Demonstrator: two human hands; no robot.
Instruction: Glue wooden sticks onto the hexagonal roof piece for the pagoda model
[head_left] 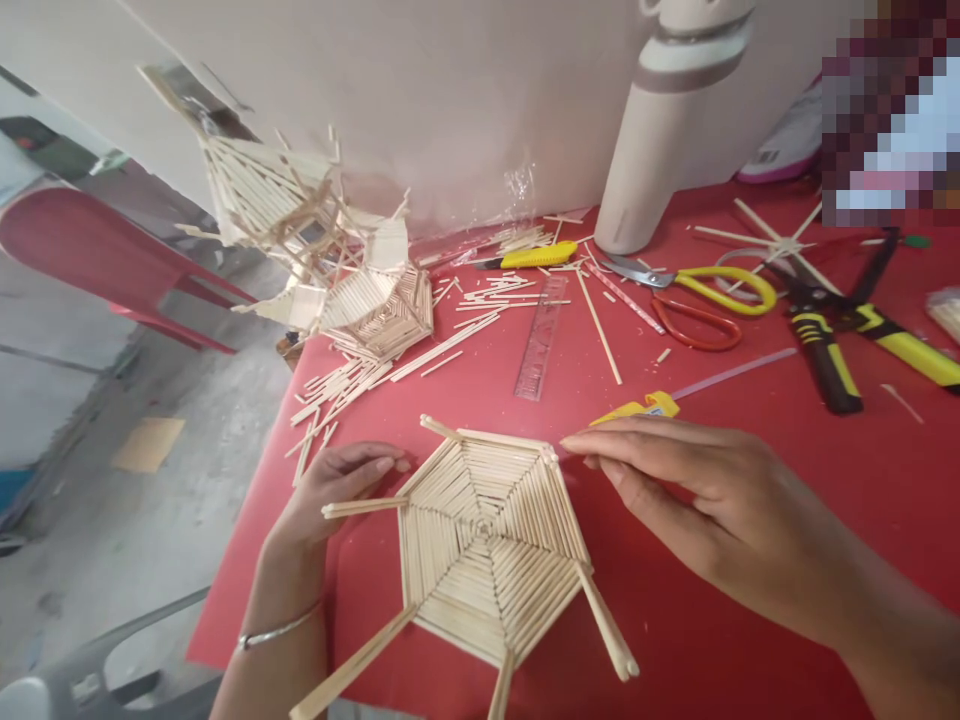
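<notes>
A spiderweb-like panel of thin wooden sticks [442, 560] lies in front of me, with several paired sticks jutting out like spokes. Just off its upper left edge rests my left hand [341, 480], fingers loosely stretched towards the panel, with nothing visible in them. At the panel's upper right corner, the fingertips of my right hand [697, 490] are pinched together. Whether they grip something small is hidden. Beyond that hand a yellow tool [660, 405], perhaps a glue gun, shows partly, with a clear stick [735, 372] behind it.
A stick-built model [375, 310] and loose sticks [450, 345] occupy the back left of the red table [465, 405]. Farther right are a clear ruler [541, 340], yellow cutter [540, 255], scissors [701, 290], black-yellow pliers [825, 350] and an upright bottle [645, 150]. A red chair [97, 240] stands left.
</notes>
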